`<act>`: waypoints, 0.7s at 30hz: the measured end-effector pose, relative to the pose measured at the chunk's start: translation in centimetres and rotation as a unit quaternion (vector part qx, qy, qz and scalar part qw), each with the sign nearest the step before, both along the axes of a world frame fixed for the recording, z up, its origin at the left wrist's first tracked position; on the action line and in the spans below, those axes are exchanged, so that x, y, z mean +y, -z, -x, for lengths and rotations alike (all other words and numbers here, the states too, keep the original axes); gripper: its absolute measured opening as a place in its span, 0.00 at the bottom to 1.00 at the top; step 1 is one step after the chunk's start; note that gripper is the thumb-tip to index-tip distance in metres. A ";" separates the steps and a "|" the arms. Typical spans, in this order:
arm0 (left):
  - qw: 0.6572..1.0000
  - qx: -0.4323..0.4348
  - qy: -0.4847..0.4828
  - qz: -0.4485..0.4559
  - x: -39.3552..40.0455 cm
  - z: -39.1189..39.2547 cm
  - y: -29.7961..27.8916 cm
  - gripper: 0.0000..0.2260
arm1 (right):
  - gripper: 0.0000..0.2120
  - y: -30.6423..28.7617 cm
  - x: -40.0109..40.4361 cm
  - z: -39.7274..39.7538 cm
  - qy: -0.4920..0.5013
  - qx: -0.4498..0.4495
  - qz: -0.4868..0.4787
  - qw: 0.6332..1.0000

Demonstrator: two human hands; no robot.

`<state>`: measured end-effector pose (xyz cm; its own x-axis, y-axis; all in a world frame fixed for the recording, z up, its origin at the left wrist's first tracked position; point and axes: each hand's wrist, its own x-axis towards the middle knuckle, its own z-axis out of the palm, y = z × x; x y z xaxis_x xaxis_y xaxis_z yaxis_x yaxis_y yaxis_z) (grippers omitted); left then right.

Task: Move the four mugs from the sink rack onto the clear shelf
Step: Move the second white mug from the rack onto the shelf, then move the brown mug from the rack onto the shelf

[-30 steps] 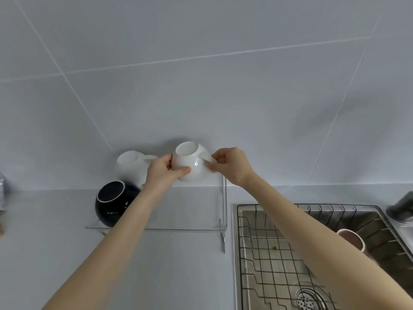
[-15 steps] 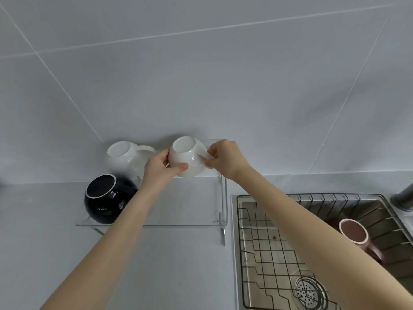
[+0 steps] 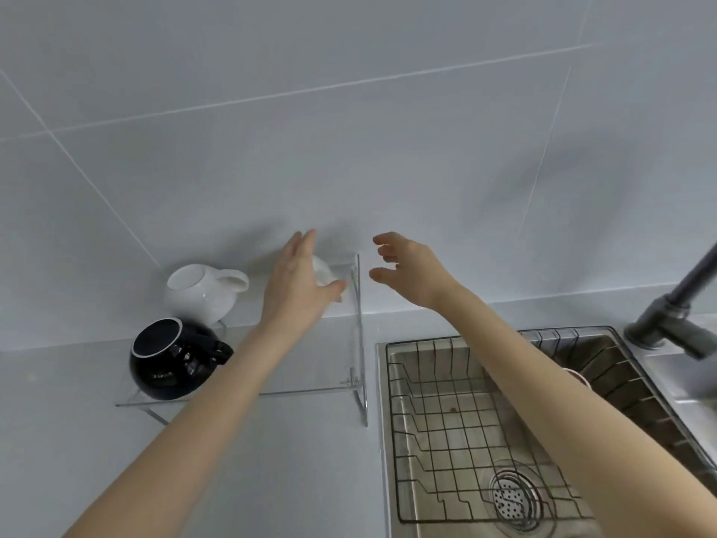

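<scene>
A clear shelf (image 3: 310, 386) stands on the counter against the wall. On it sit a black mug (image 3: 170, 359) at the front left and a white mug (image 3: 200, 291) behind it. A second white mug (image 3: 325, 274) rests at the shelf's back right, mostly hidden behind my left hand (image 3: 297, 283), which is open with fingers spread just in front of it. My right hand (image 3: 407, 267) hovers open to the right of the shelf, touching nothing. A pink mug (image 3: 578, 376) peeks out behind my right forearm in the wire sink rack (image 3: 446, 421).
The steel sink (image 3: 485, 460) with a round drain (image 3: 512, 497) lies to the right of the shelf. A dark faucet (image 3: 675, 308) rises at the far right. Grey counter (image 3: 58, 440) spreads to the left and a tiled wall is behind.
Both hands have let go of the white mug, which now sits at the shelf's back right. My right hand has drawn off to the right; my left hand has opened.
</scene>
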<state>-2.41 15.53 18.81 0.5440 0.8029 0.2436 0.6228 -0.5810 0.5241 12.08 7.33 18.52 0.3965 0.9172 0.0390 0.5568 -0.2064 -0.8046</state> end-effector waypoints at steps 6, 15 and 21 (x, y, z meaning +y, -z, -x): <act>0.990 -0.041 0.133 0.029 -8.4 -7.2 2.7 0.24 | 0.20 2.3 -9.4 -6.5 0.100 -0.006 0.052 0.994; 0.927 0.085 0.235 0.280 -14.6 -14.8 13.6 0.33 | 0.24 13.2 -20.2 -11.7 0.238 0.021 0.210 0.948; 0.897 0.132 0.286 0.311 -16.8 -18.6 17.7 0.36 | 0.22 17.3 -22.7 -12.7 0.297 0.051 0.229 0.926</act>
<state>16.16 -1.25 1.08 0.8832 0.3097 -0.3520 0.4656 -0.4910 0.7363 24.74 -15.38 1.21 0.8161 0.4483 -0.3648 0.1629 -0.7839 -0.5991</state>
